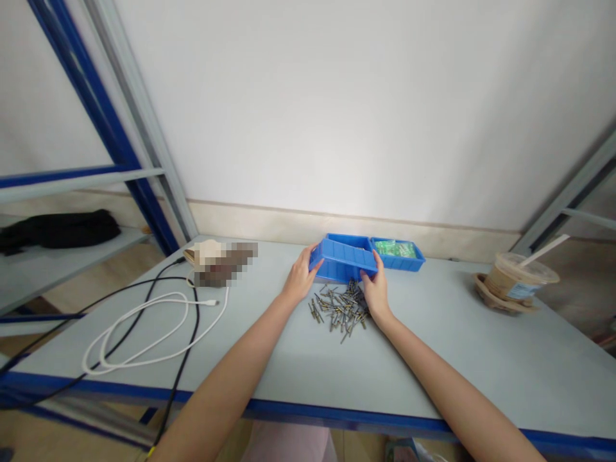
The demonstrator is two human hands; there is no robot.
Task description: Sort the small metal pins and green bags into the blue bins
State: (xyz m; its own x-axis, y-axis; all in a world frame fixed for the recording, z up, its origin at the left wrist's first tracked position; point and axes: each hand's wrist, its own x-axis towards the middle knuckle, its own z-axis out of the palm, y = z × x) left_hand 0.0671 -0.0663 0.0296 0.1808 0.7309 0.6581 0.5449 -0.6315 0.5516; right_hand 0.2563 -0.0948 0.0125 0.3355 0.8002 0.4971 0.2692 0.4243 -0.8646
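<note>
Both of my hands hold a blue plastic bin [344, 260], tipped over above the table. My left hand [301, 276] grips its left end, with the thumb at the lower edge. At the right end, my right hand [376, 289] is closed round it. Below the bin and beside my right hand lies a loose pile of small metal pins or rivets [339, 311]. Directly behind stands another blue bin [349, 240], partly hidden by the tipped one. A third blue bin [407, 263] to the right holds green and white packets [394, 249].
On the grey table [317, 378], a white cable [144, 362] and black cables [196, 321] lie at the left, near a blurred brown object [221, 269]. A cup with a straw [517, 279] stands in a cardboard holder [500, 303] at the right. A wall rises behind.
</note>
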